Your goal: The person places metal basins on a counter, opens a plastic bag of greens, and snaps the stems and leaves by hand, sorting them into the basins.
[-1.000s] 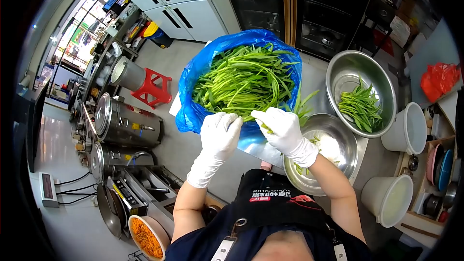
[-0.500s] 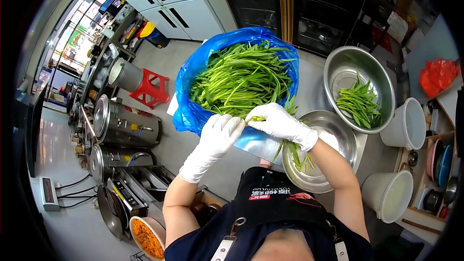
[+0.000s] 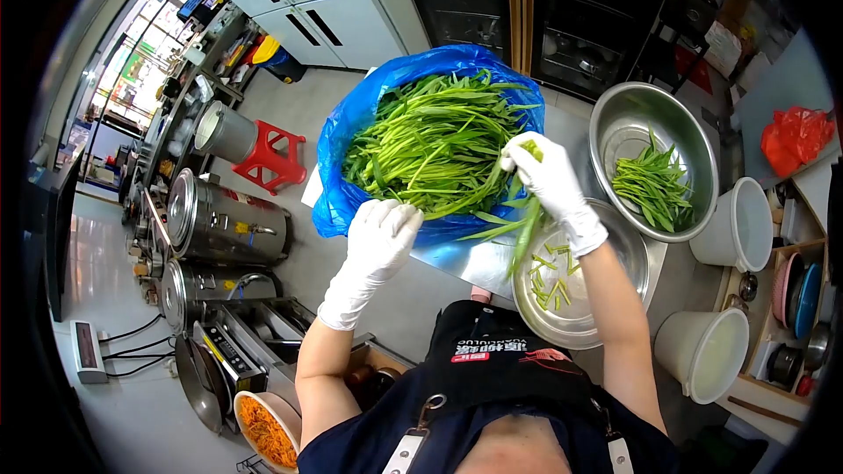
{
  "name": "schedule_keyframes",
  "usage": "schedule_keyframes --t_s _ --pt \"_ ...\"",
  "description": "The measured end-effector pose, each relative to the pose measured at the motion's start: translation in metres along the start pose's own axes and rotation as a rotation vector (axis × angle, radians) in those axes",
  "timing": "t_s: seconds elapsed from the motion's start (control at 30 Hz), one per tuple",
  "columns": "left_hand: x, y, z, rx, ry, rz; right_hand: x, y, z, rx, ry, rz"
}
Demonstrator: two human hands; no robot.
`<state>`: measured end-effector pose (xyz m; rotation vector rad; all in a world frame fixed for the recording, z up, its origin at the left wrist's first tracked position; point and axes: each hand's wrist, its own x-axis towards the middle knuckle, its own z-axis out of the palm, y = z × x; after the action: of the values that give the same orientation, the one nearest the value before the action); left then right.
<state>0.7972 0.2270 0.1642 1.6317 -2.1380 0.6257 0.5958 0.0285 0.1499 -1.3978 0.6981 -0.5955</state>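
Note:
A blue plastic bag [image 3: 334,196] full of long green leafy stalks [image 3: 430,145] stands on a metal table [image 3: 566,145]. My left hand [image 3: 379,237], in a white glove, is curled at the bag's near edge; what its fingers hold, if anything, is hidden. At the bag's right edge, my gloved right hand [image 3: 549,180] is closed on several green stalks, whose leaves hang below it. Short cut stem pieces [image 3: 551,285] lie in the nearer steel bowl [image 3: 625,285]. A bunch of greens [image 3: 652,186] rests in the larger steel bowl [image 3: 615,110].
White buckets [image 3: 702,355] stand at the right. Large steel pots [image 3: 233,218] and a red stool [image 3: 274,158] are on the left. A bowl of shredded orange food [image 3: 266,433] sits at the lower left. A red bag [image 3: 795,140] is at the far right.
My right hand has moved away from my left, up and to the right, with the stalks. My left hand has shifted slightly left. More stem pieces show in the nearer bowl.

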Motion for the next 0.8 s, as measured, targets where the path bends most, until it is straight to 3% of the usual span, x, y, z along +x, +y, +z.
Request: schedule_keyframes --t_s 0.1,0.2,0.33,0.43,0.53,0.67,0.8 --pt "0.005 -0.001 -0.004 -0.053 0.055 -0.039 -0.004 -0.004 -0.005 -0.271 -0.146 -0.054" --pt "0.016 0.000 -0.004 -0.323 0.037 -0.219 -0.007 0.001 0.019 -0.440 -0.286 -0.308" --pt "0.030 -0.006 -0.002 -0.517 -0.073 -0.458 -0.003 -0.002 0.028 -0.395 -0.483 -0.177" --pt "0.043 -0.010 -0.002 -0.597 -0.190 -0.578 0.003 0.002 0.028 -0.384 -0.477 -0.184" --pt "0.054 -0.009 -0.002 -0.672 -0.240 -0.667 0.006 0.001 0.021 -0.270 -0.511 -0.017" --pt "0.070 -0.002 0.008 -0.719 -0.101 -0.416 0.004 0.003 0.016 -0.167 -0.444 -0.017" --pt "0.074 -0.004 0.020 -0.413 -0.252 -0.065 -0.001 -0.002 0.011 -0.199 -0.420 -0.104"
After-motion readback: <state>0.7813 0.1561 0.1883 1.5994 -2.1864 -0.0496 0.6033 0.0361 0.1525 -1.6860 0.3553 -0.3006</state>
